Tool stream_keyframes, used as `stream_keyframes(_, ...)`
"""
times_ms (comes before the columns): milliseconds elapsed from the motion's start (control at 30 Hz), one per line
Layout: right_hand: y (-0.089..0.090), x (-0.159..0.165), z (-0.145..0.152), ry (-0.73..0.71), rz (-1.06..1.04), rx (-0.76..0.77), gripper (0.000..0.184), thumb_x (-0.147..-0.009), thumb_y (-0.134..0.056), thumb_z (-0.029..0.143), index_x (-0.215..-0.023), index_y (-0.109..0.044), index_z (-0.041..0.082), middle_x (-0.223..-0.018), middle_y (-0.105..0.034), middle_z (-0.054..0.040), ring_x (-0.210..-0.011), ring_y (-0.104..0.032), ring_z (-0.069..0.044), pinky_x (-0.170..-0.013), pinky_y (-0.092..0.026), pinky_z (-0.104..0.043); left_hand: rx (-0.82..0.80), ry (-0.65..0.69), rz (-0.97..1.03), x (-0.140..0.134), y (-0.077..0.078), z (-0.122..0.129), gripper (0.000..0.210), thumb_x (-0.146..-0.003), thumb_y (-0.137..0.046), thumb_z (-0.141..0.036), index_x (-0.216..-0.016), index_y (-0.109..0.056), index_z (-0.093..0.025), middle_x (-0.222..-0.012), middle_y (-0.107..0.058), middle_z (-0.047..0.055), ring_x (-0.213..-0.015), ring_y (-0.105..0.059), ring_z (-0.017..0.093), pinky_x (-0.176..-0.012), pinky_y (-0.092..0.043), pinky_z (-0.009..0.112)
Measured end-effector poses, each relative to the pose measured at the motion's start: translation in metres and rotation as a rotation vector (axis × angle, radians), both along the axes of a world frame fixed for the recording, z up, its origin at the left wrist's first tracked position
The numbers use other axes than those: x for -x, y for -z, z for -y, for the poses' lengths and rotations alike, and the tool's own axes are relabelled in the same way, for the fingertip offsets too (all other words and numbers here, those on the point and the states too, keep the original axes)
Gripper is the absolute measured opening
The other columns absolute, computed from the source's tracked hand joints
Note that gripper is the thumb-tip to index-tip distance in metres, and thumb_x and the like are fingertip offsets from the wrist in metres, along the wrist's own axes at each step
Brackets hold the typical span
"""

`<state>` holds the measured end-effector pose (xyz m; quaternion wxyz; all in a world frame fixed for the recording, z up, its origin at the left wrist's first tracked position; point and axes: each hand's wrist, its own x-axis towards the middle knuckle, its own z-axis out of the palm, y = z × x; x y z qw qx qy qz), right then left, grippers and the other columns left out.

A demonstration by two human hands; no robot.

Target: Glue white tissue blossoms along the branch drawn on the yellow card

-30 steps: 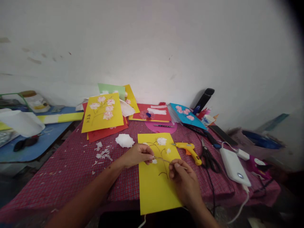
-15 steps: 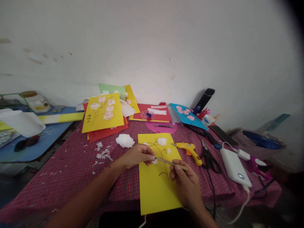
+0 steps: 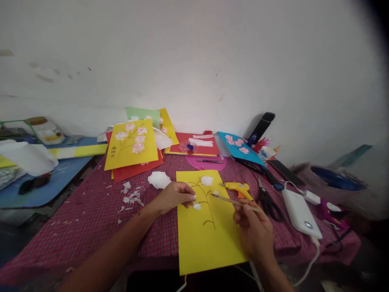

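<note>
My right hand is closed round a thin paintbrush with a dark tip and light handle, held slanted over the right part of a yellow sheet. The tip points left, near a drawn brown branch. Over the sheet's left edge my left hand pinches a tiny white scrap, apparently paper. On the sheet are a white paper flower at the top and a small white tuft just below the left fingertips. White paper lies beside the left hand.
A yellow glue gun and black scissors lie right of the sheet, with a white power bank beyond. Torn white scraps are scattered at left. A yellow flower card and a blue card stand behind.
My right hand and the paintbrush have moved right, so the tip is away from my left fingers. My left hand has shifted slightly left and up, still pinching.
</note>
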<state>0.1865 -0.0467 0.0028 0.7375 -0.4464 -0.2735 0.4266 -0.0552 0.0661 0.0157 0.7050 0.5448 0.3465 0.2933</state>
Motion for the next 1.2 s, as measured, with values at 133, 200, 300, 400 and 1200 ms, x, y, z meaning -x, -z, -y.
stream_keyframes(133,0.009,-0.013,-0.006,0.026,-0.094,0.021,0.016,-0.075,-0.077,0.026,-0.089,-0.072,0.019,-0.085,-0.065,-0.0026,-0.068,-0.058,-0.012,-0.053,-0.044,-0.021,-0.059,-0.031,-0.037,-0.001,0.000,-0.001,0.027,-0.071,-0.077,-0.033,-0.084,-0.067,-0.011,-0.071,-0.071,0.006,-0.060,-0.064,0.012,-0.060,-0.050,0.024)
stream_keyframes(200,0.012,-0.015,-0.008,0.017,-0.128,0.019,0.016,-0.074,-0.078,0.025,-0.088,-0.072,0.019,-0.083,-0.065,-0.0018,-0.066,-0.057,-0.011,-0.052,-0.044,-0.020,-0.089,-0.053,-0.069,-0.001,0.000,-0.002,0.026,-0.072,-0.076,-0.033,-0.083,-0.067,-0.011,-0.070,-0.071,0.005,-0.060,-0.063,0.012,-0.059,-0.049,0.023)
stream_keyframes(300,0.015,-0.016,-0.010,0.006,-0.147,0.017,0.016,-0.074,-0.078,0.026,-0.088,-0.072,0.018,-0.082,-0.065,-0.0015,-0.062,-0.056,-0.010,-0.051,-0.043,-0.020,-0.160,-0.098,-0.146,0.000,0.000,-0.003,0.022,-0.074,-0.072,-0.032,-0.082,-0.068,-0.012,-0.070,-0.070,0.004,-0.058,-0.061,0.011,-0.059,-0.048,0.023)
stream_keyframes(400,0.015,-0.017,-0.010,-0.003,-0.156,0.024,0.017,-0.074,-0.078,0.027,-0.088,-0.072,0.018,-0.080,-0.064,-0.0014,-0.061,-0.055,-0.010,-0.050,-0.043,-0.020,-0.324,-0.116,-0.280,-0.003,-0.002,-0.001,0.017,-0.078,-0.065,-0.029,-0.083,-0.069,-0.013,-0.071,-0.069,0.003,-0.059,-0.060,0.012,-0.057,-0.045,0.023)
stream_keyframes(1200,0.014,-0.020,-0.006,-0.047,-0.147,0.033,0.018,-0.074,-0.078,0.025,-0.088,-0.072,0.017,-0.084,-0.065,-0.0028,-0.067,-0.057,-0.011,-0.053,-0.045,-0.018,-1.070,-0.233,-0.894,0.074,-0.021,-0.013,0.020,-0.084,-0.053,-0.021,-0.095,-0.069,-0.019,-0.101,-0.071,0.007,-0.098,-0.063,0.022,-0.091,-0.047,0.035)
